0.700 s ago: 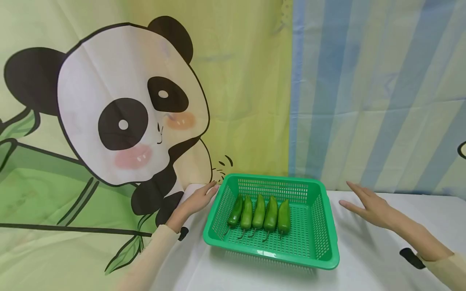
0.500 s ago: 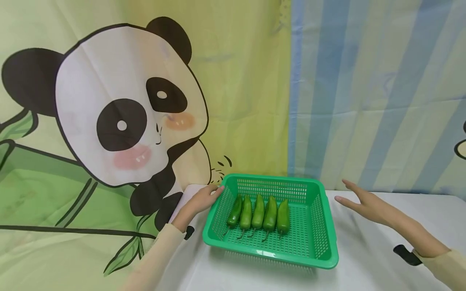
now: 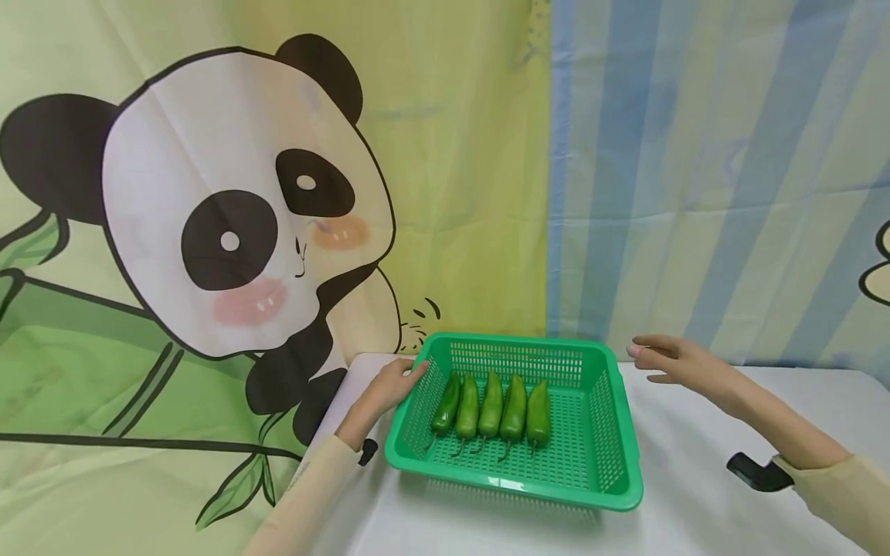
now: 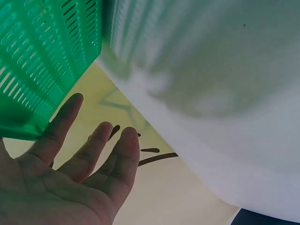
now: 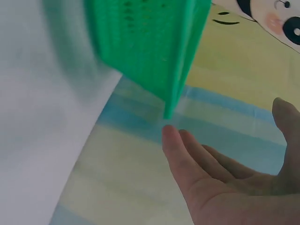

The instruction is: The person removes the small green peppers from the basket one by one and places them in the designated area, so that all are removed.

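Observation:
A green plastic basket (image 3: 556, 494) with slotted walls sits on a white-covered table. Several green peppers (image 3: 490, 408) lie side by side in its left half, stems toward the near side. My left hand (image 3: 385, 389) is at the basket's left rim, its thumb over the edge. In the left wrist view, the fingers (image 4: 102, 145) of that hand spread loosely below the rim, outside the slotted wall. My right hand (image 3: 688, 367) hovers off the basket's right rear corner, with a gap between them. The right wrist view shows its fingers (image 5: 180, 154) extended near the rim, holding nothing.
A white cloth (image 3: 702, 463) covers the table beneath the basket. Right behind it hangs a curtain (image 3: 473, 193) with a large panda print on the left and blue stripes on the right. Each wrist carries a dark strap piece (image 3: 759, 472).
My left hand has moved right and reached the basket's left rim. My right hand has come leftward toward the basket, its fingers drawing closer together. The basket and peppers stay put.

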